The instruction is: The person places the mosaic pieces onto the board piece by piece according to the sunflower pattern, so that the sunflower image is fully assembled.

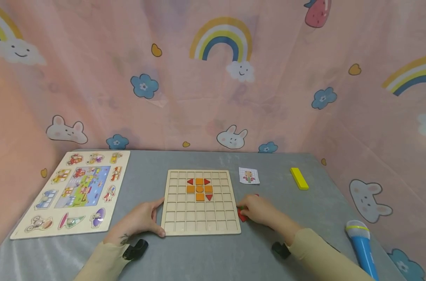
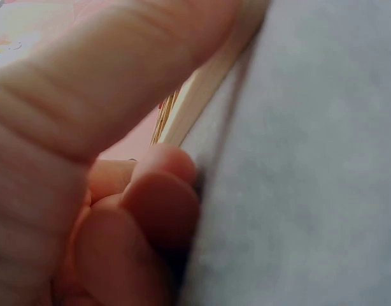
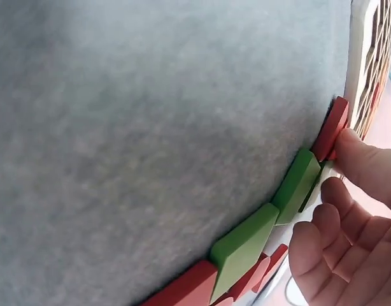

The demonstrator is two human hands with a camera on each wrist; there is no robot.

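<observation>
A: Here we are at the worktop (image 1: 199, 255): board (image 1: 176, 214) flat in the middle, card (image 1: 249, 175) just beside its upper right side. On the board we count four orange squares (image 1: 199, 181) round an orange circle (image 1: 199, 189), and red triangles (image 1: 209, 197) at three corners!

B: So which stage are we calling?

A: Copying the card, we'd say, with the flower head nearly complete. The cluster's lower-left corner has no triangle yet.

B: And the hands?

A: The left grip (image 1: 146, 216) has thumb and fingers spread against the board's left edge, steadying it, we reckon. The right grip (image 1: 258, 210) is bent over the loose pieces by the board's right edge, a fingertip on a red piece (image 3: 332, 127). Pinching it? We can't tell; the underside is hidden.

B: What else lies there?

A: Green pieces (image 3: 246, 242) right alongside, more reds beyond. We'd guess the greens are for the stem.

B: Next move, then?

A: We can't make out that red one's shape, but if it's a triangle, we'd want a clean pinch, a lift over the rim, and a turn to suit that lower-left cell. Careful, though: a dragged knuckle could scatter the row!
</observation>
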